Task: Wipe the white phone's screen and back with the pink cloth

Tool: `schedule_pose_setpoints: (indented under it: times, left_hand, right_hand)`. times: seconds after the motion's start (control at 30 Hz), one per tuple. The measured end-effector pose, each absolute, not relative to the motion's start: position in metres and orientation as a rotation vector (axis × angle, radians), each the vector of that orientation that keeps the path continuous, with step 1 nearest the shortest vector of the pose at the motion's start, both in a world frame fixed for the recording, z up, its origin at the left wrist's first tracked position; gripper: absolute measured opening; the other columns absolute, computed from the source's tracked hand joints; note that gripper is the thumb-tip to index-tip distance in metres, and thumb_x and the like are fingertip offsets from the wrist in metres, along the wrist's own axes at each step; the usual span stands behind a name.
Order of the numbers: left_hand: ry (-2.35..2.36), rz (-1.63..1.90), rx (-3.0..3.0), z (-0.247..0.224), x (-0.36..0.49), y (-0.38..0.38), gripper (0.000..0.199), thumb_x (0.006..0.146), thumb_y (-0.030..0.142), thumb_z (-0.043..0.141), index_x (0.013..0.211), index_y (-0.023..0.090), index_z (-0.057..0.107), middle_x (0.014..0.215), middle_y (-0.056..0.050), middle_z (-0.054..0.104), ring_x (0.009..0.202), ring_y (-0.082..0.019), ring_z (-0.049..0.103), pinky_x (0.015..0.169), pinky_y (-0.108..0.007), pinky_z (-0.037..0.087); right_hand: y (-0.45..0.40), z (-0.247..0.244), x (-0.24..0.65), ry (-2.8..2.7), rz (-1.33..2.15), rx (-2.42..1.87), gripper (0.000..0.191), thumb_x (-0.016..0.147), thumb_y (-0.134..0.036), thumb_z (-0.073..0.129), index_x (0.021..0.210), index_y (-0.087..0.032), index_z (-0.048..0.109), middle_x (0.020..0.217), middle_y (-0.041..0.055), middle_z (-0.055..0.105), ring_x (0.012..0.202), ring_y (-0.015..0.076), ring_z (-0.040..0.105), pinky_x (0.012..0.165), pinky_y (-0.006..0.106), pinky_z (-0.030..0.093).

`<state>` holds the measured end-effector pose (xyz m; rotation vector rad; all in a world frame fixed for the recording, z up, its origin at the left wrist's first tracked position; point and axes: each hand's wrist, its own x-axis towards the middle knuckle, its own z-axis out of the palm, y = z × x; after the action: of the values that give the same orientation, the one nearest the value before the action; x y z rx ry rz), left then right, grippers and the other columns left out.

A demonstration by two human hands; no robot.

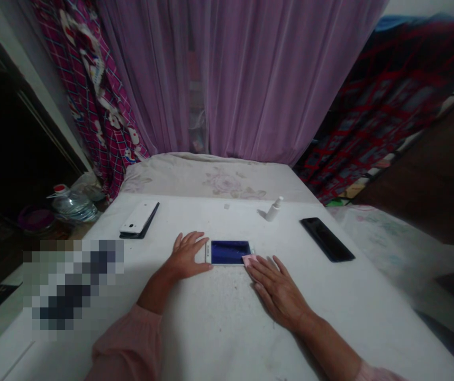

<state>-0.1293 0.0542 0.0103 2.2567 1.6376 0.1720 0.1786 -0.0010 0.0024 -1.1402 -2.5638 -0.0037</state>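
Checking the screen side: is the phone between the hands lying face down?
No, the phone lies screen up, its blue display showing, between the left hand and right hand.

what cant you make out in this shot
All in the head view:
pink cloth: mostly covered by the right hand, so its full shape is hidden
blurred patch: pixelated, so whatever lies on the table there cannot be told
white speck: too small to name
dark item: mostly hidden under the white phone
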Motion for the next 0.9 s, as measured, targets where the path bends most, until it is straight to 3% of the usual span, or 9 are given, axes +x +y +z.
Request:
schedule_pose_setpoints:
  times: [0.33,0.5,0.9]
  left_hand:
    - [1.655,0.357,2.315,-0.014,-0.133,0.059,0.074,0.075,0.055,0.069,0.141,0.031,0.046,0.148,-0.008,0.044,0.139,-0.032,0.033,0.117,-0.058,0.007]
    - [1.672,0.372,2.317,-0.013,-0.132,0.058,0.072,0.075,0.055,0.068,0.140,0.031,0.047,0.147,-0.008,0.045,0.138,-0.033,0.034,0.117,-0.058,0.009]
    - [1.672,0.331,2.323,-0.010,-0.130,0.058,0.072,0.075,0.052,0.068,0.141,0.031,0.046,0.148,-0.008,0.044,0.139,-0.032,0.033,0.117,-0.058,0.008]
  right_hand:
    - [0.024,0.002,0.161,-2.417,0.173,-1.318,0.046,0.100,-0.024,0.034,0.145,-0.020,0.041,0.146,0.0124,0.047,0.137,0.0263,0.042,0.112,0.059,0.029]
    - [0.049,0.002,0.149,-2.332,0.192,-1.365,0.048,0.099,-0.022,0.033,0.147,-0.020,0.038,0.145,0.0129,0.048,0.136,0.0259,0.044,0.110,0.058,0.033]
    - [0.008,-0.008,0.160,-2.294,0.136,-1.307,0.045,0.100,-0.026,0.032,0.142,-0.016,0.046,0.144,0.0149,0.049,0.135,0.0266,0.045,0.109,0.056,0.036]
